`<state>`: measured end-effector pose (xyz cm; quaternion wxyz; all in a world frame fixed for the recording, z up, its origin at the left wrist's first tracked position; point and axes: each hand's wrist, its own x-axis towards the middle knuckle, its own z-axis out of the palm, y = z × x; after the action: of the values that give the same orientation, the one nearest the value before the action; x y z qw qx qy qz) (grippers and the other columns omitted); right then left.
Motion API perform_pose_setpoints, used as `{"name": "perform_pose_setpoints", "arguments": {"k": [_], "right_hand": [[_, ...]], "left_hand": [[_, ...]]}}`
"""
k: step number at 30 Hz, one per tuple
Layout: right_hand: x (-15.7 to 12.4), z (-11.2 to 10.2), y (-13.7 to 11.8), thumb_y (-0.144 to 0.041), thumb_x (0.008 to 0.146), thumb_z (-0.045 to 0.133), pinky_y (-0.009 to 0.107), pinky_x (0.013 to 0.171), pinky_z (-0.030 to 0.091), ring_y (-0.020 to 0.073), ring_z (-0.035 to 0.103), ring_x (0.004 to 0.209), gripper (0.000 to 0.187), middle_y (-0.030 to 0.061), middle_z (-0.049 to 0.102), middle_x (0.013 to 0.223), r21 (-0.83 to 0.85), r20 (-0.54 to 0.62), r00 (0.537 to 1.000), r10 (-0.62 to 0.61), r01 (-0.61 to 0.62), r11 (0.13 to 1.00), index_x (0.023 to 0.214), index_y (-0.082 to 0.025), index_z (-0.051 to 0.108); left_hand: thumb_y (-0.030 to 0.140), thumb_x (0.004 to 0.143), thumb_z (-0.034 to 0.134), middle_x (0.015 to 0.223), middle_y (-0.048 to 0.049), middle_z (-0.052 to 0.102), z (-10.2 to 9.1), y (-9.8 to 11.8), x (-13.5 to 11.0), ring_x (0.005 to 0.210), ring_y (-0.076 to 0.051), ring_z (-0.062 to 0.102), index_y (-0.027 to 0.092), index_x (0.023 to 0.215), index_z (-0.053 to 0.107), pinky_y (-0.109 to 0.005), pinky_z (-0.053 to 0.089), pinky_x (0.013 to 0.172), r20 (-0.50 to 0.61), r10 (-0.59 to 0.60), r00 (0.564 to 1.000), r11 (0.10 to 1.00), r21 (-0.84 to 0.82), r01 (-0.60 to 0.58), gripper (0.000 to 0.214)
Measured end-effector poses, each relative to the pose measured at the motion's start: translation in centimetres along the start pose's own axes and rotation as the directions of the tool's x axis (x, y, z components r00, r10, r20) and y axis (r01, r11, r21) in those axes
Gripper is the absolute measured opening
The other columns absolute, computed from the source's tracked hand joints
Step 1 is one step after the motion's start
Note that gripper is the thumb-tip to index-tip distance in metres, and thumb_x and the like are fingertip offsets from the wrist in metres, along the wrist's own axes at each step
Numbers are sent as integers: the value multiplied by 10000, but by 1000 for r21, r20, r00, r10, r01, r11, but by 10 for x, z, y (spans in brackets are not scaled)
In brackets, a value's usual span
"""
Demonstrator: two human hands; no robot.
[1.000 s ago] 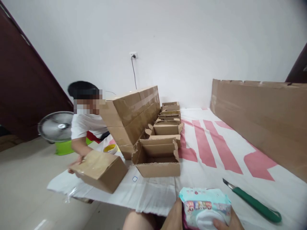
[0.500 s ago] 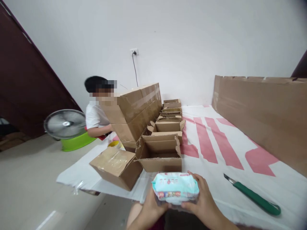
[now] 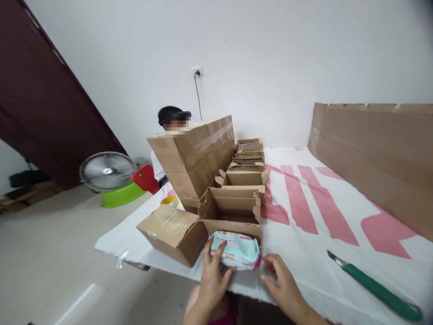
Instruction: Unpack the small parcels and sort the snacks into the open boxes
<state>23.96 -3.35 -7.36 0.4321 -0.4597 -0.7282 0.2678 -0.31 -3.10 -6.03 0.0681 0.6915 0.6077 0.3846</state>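
Note:
A turquoise and white pack of wipes (image 3: pixel 236 250) rests at the near edge of the table, right against the front of an open cardboard box (image 3: pixel 233 228). My left hand (image 3: pixel 213 275) grips its left part, fingers over the top and thumb at the front. Just off the pack's right end is my right hand (image 3: pixel 282 282), its fingers apart and holding nothing. A closed, taped carton (image 3: pixel 172 230) stands to the left of the pack. To the right lies a green-handled craft knife (image 3: pixel 375 284) with its blade exposed.
Several open boxes (image 3: pixel 245 176) line up toward the wall, beside a stack of sealed cartons (image 3: pixel 196 158). Behind the stack sits a person (image 3: pixel 171 118). Yellow tape (image 3: pixel 170 201) lies near it. A long cardboard panel (image 3: pixel 368 158) stands on the right; a fan (image 3: pixel 108 171) is at left.
The pack has moved from between both hands onto the table against the open box. My right hand has let go and drawn to the right. The other person has shifted behind the cartons.

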Motion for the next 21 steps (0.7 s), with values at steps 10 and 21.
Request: {"name": "perform_pose_setpoints", "arguments": {"k": [10,21], "right_hand": [[2,-3,-12,-256,876,512,352,793,508,217,591,895,78,64,607,943,-39,108,991,-77,81,996,898,-213,574],[1,-2,-11,-217,886,496,364,809,492,221,575,920,63,70,588,958,-74,158,983,-93,106,992,902,-203,556]], "left_hand": [[266,793,634,1529,-142,162,9,-9,13,1405,-352,279,219,1332,450,-510,375,1074,-18,65,998,998,-17,-66,571],[257,800,644,1521,-144,199,11,-7,8,1401,-346,290,228,1329,446,-521,368,1081,-45,70,997,997,-23,-71,566]]}}
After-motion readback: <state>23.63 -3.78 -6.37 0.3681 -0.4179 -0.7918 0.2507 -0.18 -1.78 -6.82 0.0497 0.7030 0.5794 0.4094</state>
